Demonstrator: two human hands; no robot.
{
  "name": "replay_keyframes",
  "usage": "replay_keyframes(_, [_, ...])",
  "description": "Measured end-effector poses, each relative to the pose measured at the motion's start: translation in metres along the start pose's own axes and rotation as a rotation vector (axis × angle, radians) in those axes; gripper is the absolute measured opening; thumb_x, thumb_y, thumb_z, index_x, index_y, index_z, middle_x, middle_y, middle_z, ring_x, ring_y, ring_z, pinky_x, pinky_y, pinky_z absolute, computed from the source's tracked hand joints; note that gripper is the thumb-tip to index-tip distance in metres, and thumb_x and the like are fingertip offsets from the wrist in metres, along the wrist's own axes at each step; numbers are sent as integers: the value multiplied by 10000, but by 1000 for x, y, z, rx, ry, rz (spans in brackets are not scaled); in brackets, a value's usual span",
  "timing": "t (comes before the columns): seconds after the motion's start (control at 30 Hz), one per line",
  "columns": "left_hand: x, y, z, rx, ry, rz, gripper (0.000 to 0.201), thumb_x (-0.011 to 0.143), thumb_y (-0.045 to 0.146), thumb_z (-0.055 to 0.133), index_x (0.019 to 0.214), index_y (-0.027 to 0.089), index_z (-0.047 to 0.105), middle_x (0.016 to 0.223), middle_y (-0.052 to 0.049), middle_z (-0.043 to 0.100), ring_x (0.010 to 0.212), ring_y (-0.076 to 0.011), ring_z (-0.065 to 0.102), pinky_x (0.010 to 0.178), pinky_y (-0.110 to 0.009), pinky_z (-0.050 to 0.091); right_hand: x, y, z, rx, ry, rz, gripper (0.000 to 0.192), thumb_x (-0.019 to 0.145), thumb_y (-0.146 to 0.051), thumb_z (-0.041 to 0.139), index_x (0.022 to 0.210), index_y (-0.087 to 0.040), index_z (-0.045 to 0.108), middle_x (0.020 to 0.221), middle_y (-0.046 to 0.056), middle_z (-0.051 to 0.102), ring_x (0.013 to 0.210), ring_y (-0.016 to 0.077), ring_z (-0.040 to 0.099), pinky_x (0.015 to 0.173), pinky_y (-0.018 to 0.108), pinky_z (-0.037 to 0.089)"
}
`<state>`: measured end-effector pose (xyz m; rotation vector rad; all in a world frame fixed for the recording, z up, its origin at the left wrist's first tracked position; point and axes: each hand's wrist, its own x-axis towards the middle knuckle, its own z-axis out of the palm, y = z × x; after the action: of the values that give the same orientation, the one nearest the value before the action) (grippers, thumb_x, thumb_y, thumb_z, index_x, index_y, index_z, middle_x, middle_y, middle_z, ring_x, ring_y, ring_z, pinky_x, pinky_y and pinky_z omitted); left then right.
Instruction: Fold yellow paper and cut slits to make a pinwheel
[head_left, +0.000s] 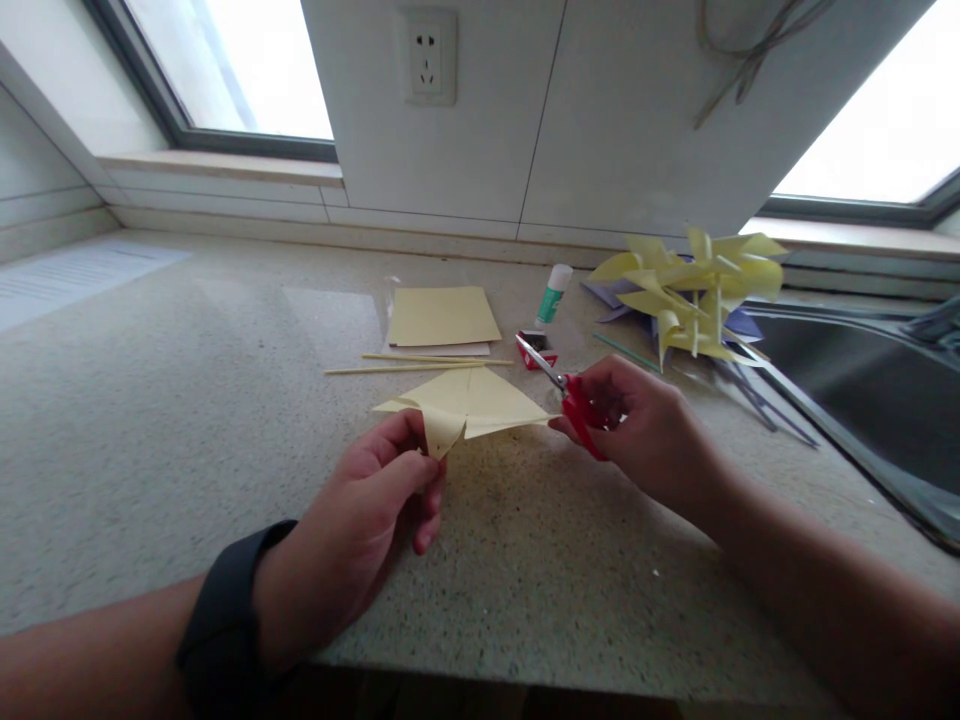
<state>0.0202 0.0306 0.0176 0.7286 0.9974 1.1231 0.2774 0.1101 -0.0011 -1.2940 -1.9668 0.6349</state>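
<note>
- A home kitchen: speckled stone countertop [187,420] running to a tiled wall.
- Dark sink [862,400] set in at three o'clock.
- Wall socket [427,57] at twelve, windows [240,60] either side.

No readable text showing anywhere; printed sheet [82,275] lying far left on the counter [225,450] is carrying lines too blurred to read; glue stick [553,295] label unreadable.

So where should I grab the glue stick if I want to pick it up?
Probably by the white body of the glue stick, coming from the near side. It lies tilted on the counter, cap pointing toward the wall, so its long round sides are free. The small red box sits just in front, so reach over it.
</note>
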Motion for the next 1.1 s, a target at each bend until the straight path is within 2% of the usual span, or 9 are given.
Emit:
replay_keyframes(0.1, [-2,1,0,-13,-6,3,173,748,184,684,909,174,623,640,46,510,466,-64,413,375,-142,361,-1,-4,0,-32,-33,-24,272,784,-423,788,888,-235,620,748,-2,625,622,143,507,560,293,395])
replay_keyframes(0.23, [-4,3,-1,-48,-5,-8,163,751,240,691,880,175,615,691,28,515,523,-83,459,394,-149,392,-4,-16,4,53,-96,-22,261,793,-402,769,841,-201,610,674,-16,590,575,113,465,518,260,385])
replay_keyframes(0.33, [-4,2,-3,39,-97,-17,228,779,342,718,906,175,630,768,4,537,597,-110,509,407,-157,416,-6,-24,9,123,-126,2,271,780,-393,777,816,-197,593,658,-23,582,564,105,461,500,243,381])
replay_keyframes(0.47, [-3,1,-6,299,-275,-19,282,857,437,699,962,176,683,821,-17,568,671,-136,542,469,-180,465,-9,-35,13,196,-153,25,258,780,-368,777,816,-200,585,681,-12,604,571,113,495,507,247,407])
replay_keyframes(0.67, [-7,1,-4,429,-344,-29,364,912,509,620,972,177,758,866,-51,644,667,-140,549,566,-213,488,-17,-47,14,221,-177,-55,235,800,-323,764,801,-202,563,728,13,644,587,119,519,525,257,431])
replay_keyframes(0.77, [-6,-1,-3,409,-332,-43,445,906,576,592,911,163,759,746,-38,626,601,-138,544,534,-215,462,-22,-48,16,216,-226,-131,220,802,-316,775,818,-195,592,725,10,642,590,114,507,525,252,431])
replay_keyframes(0.87, [-5,-2,-2,425,-257,-51,454,906,565,580,817,153,750,660,-36,623,543,-145,546,496,-223,447,-25,-48,19,243,-277,-190,196,790,-277,782,825,-194,608,704,-5,622,589,108,493,514,239,426])
replay_keyframes(1.0, [-4,-2,-1,550,-181,-44,356,907,428,608,705,156,717,580,-21,620,501,-145,560,467,-211,436,-26,-47,20,254,-309,-175,184,790,-254,773,842,-188,609,711,-3,623,590,106,492,510,238,422])
replay_keyframes(1.1, [-1,-4,-5,567,-180,-40,363,923,419,590,722,151,729,553,-11,611,470,-132,553,450,-201,426,-25,-47,19,247,-317,-152,193,799,-269,768,852,-186,603,733,9,641,602,113,515,523,249,428])
